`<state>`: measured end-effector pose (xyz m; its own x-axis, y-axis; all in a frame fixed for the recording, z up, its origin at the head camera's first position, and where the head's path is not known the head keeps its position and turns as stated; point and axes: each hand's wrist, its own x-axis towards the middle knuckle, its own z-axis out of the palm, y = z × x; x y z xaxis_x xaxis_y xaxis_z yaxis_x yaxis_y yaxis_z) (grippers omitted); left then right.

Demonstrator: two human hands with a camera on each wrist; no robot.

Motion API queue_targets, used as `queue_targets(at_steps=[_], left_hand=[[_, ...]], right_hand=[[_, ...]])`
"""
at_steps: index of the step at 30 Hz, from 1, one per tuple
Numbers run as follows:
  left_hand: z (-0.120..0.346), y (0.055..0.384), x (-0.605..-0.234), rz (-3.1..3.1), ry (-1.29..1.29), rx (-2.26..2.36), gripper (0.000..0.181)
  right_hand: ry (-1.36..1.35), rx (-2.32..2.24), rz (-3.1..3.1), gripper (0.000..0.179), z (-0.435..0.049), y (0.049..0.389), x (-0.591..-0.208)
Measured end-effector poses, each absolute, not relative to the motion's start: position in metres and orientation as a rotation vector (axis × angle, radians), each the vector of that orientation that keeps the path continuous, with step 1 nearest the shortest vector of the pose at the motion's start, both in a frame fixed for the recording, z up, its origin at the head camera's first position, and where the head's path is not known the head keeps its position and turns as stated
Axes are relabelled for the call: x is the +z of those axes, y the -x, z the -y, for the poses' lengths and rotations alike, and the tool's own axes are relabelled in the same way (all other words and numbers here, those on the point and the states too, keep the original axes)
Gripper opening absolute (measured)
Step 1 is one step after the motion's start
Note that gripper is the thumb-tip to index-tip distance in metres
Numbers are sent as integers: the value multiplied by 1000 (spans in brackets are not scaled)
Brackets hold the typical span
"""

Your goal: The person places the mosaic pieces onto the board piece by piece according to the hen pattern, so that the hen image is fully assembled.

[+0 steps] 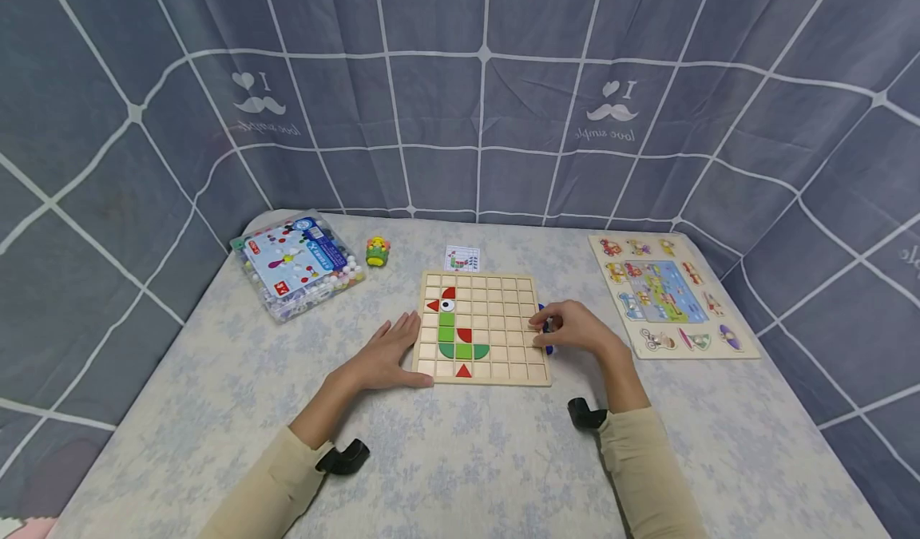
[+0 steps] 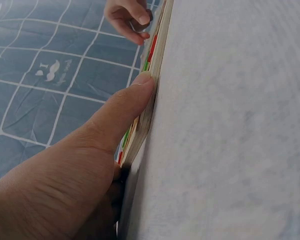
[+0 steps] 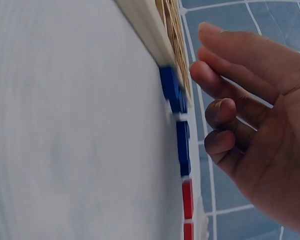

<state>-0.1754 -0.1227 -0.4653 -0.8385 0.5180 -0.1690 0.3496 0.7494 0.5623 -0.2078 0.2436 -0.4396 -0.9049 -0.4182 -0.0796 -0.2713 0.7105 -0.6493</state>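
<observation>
A wooden grid board [image 1: 503, 303] lies on the table, with red, green and white-and-black pieces set in its left half as a bird shape. My left hand [image 1: 388, 355] rests along the board's left side, fingers spread and straight, thumb at the near corner; in the left wrist view the thumb [image 2: 127, 102] presses the board's edge. Over the right edge hovers my right hand [image 1: 578, 327], fingers loosely bent and nothing between them in the right wrist view. Beneath it, blue pieces [image 3: 183, 147] lie beside the board, partly hidden by the hand in the head view.
A small picture card [image 1: 462, 258] lies behind the board. To the left stand a clear box of beads [image 1: 295, 259] and a little yellow-green toy figure [image 1: 377, 251]. A wooden picture puzzle [image 1: 690, 347] lies at the right. Red pieces [image 3: 188, 200] sit past the blue ones.
</observation>
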Motion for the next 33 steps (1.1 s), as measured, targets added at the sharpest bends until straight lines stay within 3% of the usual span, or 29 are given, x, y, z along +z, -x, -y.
queue_targets(at_steps=[20,33], left_hand=[[124,176,-465,-2629,-676,751,116],[123,175,-464,-2629,-668,742,115]], right_hand=[[297,-976,-2753,36,-302,209,-443],[114,-958,-2725,36,-310,210,-450]])
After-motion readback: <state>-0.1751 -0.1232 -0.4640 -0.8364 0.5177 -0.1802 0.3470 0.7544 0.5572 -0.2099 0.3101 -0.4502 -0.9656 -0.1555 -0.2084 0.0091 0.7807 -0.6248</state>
